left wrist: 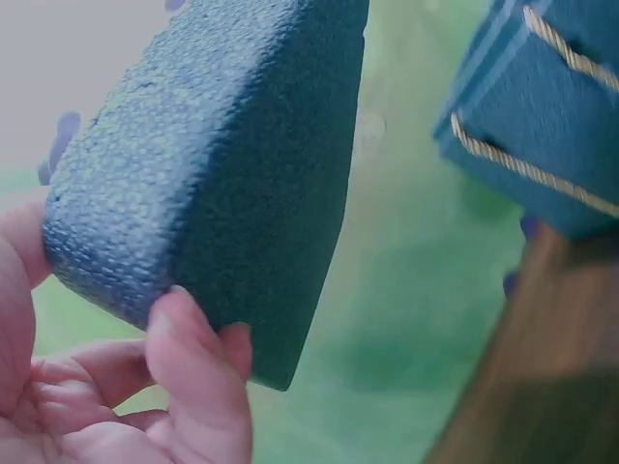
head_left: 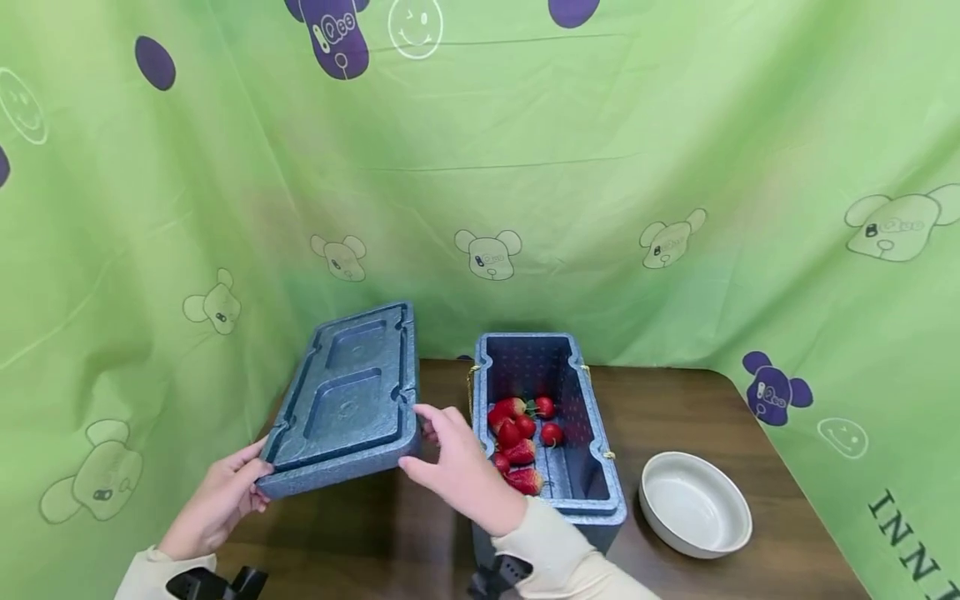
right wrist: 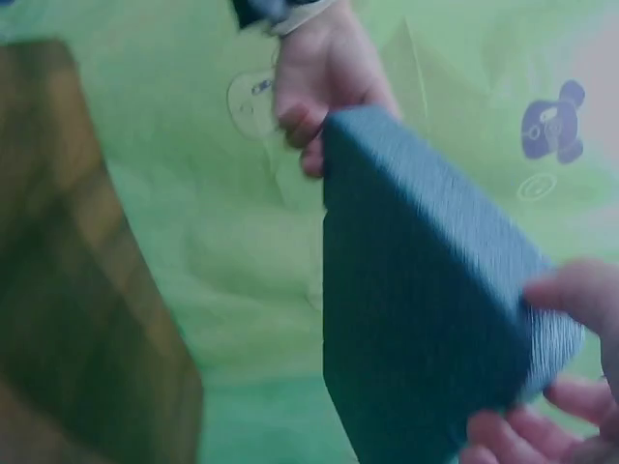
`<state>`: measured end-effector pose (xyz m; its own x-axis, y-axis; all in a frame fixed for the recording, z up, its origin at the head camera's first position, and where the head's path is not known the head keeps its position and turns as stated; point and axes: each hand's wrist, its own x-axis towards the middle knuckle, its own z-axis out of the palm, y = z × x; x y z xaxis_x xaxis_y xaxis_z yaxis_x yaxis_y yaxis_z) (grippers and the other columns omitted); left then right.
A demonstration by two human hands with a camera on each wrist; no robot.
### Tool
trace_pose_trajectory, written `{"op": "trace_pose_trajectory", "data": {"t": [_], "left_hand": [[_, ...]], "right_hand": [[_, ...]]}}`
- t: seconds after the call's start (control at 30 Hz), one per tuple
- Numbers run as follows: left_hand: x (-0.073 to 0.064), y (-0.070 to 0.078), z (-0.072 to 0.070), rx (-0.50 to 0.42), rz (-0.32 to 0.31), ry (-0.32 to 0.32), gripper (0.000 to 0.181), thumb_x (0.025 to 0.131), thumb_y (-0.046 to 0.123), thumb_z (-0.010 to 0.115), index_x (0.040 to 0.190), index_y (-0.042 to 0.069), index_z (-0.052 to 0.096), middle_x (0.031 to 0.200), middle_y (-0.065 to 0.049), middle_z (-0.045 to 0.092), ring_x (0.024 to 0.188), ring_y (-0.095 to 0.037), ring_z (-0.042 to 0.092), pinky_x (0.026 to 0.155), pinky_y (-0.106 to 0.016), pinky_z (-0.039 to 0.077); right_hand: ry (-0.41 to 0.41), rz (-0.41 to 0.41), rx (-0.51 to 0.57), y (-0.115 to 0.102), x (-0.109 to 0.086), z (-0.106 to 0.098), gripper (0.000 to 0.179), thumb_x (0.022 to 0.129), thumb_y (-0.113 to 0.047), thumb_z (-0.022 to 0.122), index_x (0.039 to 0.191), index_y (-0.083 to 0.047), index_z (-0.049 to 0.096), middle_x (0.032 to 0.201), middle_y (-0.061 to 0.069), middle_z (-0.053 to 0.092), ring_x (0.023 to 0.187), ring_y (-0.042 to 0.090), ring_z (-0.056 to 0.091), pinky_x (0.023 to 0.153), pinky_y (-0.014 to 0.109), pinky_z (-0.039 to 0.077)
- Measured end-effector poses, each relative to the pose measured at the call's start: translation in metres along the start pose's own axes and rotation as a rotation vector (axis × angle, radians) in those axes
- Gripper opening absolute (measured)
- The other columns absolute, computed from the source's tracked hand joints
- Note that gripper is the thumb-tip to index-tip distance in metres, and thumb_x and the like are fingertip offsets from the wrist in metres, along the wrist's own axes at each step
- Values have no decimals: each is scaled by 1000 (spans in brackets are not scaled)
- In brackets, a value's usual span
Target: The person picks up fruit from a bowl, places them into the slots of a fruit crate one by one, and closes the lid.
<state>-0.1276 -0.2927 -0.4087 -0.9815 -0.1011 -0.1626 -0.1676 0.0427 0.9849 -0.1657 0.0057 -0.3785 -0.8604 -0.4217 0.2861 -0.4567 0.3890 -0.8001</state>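
Both hands hold a blue foam lid [head_left: 352,400] [left wrist: 193,174] [right wrist: 426,280] above the table, tilted, with its recessed face showing in the head view. My left hand [head_left: 221,500] [left wrist: 193,377] grips the lid's near left corner, the thumb on one side and fingers underneath. At the near right corner, my right hand [head_left: 465,475] [right wrist: 571,387] pinches the edge between thumb and fingers. Right of the lid stands an uncovered blue foam box [head_left: 577,507]. Inside lie several strawberries [head_left: 522,452] and small round red fruits [head_left: 551,433], mostly along its left side.
A white round bowl [head_left: 697,504] sits on the brown wooden table [head_left: 660,408], right of the box. Gold rope [left wrist: 542,174] runs along the box's side. Green patterned cloth [head_left: 487,183] hangs behind and beside the table.
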Motion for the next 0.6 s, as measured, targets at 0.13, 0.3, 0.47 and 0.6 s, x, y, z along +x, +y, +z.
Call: {"op": "trace_pose_trajectory", "data": {"t": [0.13, 0.3, 0.47, 0.6], "left_hand": [[-6, 12, 8, -60, 76, -65, 61, 90, -4, 42, 143, -13, 13, 79, -3, 61, 54, -7, 53, 49, -21, 47], [-6, 30, 24, -132, 166, -169, 52, 92, -4, 41, 142, -10, 31, 95, -5, 66, 51, -7, 54, 44, -20, 46], [-2, 46, 41, -150, 199, -328, 41, 91, -2, 42, 117, 21, 64, 96, -2, 69, 51, -8, 58, 41, -20, 46], [3, 58, 49, -116, 220, -429, 43, 90, -2, 42, 112, 25, 68, 91, -1, 70, 52, -5, 57, 41, -20, 45]], "right_hand": [[-101, -162, -203, 0, -9, -33, 71, 77, -26, 80, 136, -1, 50, 114, 11, 55, 94, 21, 57, 85, 36, 51], [66, -433, -599, 22, -9, -67, 86, 63, -35, 89, 134, -4, 52, 119, 18, 58, 103, 30, 59, 85, 43, 51], [294, -311, -678, 47, -5, -103, 85, 62, -19, 90, 133, 3, 49, 126, 29, 51, 111, 45, 53, 92, 55, 44], [384, -226, -679, 63, -10, -125, 75, 63, -4, 83, 132, 4, 52, 130, 31, 49, 114, 49, 50, 91, 60, 41]]}}
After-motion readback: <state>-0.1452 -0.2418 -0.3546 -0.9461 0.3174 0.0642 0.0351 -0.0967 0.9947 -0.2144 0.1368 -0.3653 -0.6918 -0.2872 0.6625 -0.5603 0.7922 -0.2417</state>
